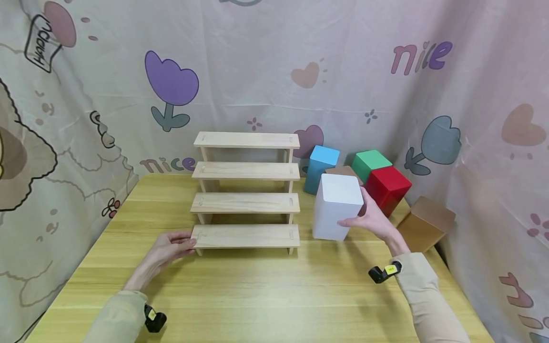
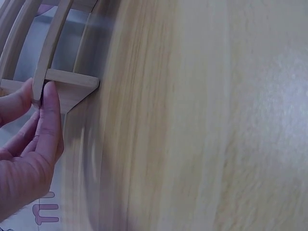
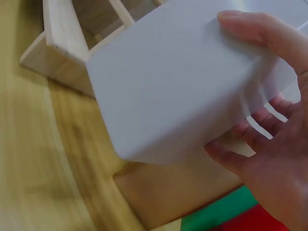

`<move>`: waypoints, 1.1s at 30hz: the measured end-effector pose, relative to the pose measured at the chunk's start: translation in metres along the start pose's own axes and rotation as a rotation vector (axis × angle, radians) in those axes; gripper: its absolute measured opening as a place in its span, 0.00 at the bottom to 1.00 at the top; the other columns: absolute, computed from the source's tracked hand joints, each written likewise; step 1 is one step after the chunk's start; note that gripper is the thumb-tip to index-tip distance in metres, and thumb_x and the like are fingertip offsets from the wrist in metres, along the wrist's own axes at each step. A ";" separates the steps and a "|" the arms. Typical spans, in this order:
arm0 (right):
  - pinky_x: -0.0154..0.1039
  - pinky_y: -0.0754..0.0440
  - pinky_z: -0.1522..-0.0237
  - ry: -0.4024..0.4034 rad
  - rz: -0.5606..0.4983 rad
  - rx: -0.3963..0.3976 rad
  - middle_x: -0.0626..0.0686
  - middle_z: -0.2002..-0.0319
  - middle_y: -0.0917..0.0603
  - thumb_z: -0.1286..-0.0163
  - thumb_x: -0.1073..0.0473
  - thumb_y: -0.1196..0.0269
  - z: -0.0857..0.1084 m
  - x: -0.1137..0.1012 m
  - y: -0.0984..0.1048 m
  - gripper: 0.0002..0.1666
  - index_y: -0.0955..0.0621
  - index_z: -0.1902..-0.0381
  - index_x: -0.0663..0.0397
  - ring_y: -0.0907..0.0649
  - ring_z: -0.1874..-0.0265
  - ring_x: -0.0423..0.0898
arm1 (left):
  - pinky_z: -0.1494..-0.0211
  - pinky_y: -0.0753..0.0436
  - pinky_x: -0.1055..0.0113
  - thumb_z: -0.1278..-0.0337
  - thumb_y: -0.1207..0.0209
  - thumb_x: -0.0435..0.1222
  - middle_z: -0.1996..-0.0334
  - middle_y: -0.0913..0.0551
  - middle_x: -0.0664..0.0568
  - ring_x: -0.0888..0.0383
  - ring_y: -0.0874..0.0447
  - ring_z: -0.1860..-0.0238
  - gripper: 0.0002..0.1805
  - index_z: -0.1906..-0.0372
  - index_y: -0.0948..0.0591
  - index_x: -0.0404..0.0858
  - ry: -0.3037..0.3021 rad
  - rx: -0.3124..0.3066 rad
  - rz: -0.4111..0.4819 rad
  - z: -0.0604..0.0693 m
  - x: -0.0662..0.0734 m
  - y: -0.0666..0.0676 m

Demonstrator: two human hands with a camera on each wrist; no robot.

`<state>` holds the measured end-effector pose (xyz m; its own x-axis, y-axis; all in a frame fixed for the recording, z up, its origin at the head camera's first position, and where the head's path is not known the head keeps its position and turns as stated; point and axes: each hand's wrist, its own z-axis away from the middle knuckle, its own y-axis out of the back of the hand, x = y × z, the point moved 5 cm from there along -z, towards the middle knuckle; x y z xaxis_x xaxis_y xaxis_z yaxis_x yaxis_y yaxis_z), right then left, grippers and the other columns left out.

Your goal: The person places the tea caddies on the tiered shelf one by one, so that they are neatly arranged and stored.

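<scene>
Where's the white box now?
Head view: the white box is in the right hand, just right of the wooden rack, in front of the blue box.

Bkgd cloth (image 1: pixel 249 62) reads "nice" upper R & lower L, plus rotated "happy" upper L.

Pale fabric (image 1: pixel 257 62) (tulips (image 1: pixel 173 83), hearts (image 1: pixel 305 75)) hangs behind a wood-grain table (image 1: pixel 257 295).

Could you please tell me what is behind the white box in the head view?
Behind the white box, the top of a brown box shows, and a blue box stands to its left, partly covered. The brown box's lower part and anything else there cannot be seen.
</scene>
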<state>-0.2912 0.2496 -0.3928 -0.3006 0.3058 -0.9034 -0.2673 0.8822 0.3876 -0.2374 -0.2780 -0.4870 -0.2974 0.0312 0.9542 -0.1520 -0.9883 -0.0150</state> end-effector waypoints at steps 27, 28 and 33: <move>0.31 0.15 0.44 0.176 -0.085 0.107 0.44 0.41 0.23 0.43 0.72 0.31 -0.064 -0.092 -0.007 0.45 0.34 0.30 0.45 0.21 0.43 0.44 | 0.48 0.09 0.72 0.33 0.41 0.26 0.59 0.17 0.54 0.68 0.14 0.61 0.34 0.32 0.42 0.11 -0.016 0.038 -0.097 0.001 0.003 0.000; 0.31 0.15 0.44 0.175 -0.091 0.107 0.44 0.41 0.23 0.43 0.71 0.31 -0.067 -0.095 -0.007 0.44 0.34 0.30 0.46 0.21 0.43 0.45 | 0.48 0.09 0.72 0.33 0.41 0.26 0.60 0.17 0.54 0.68 0.14 0.61 0.34 0.32 0.42 0.11 -0.016 0.038 -0.096 0.000 0.003 0.000; 0.33 0.15 0.44 0.171 -0.080 0.108 0.48 0.40 0.22 0.42 0.67 0.29 -0.086 -0.107 -0.008 0.44 0.34 0.29 0.46 0.21 0.43 0.44 | 0.48 0.09 0.72 0.33 0.41 0.26 0.60 0.17 0.54 0.68 0.14 0.60 0.33 0.32 0.42 0.11 -0.018 0.032 -0.088 0.000 0.003 0.000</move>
<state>-0.3356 0.1789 -0.2839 -0.4358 0.1765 -0.8826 -0.1999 0.9371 0.2861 -0.2380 -0.2775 -0.4840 -0.2676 0.1160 0.9565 -0.1465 -0.9861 0.0786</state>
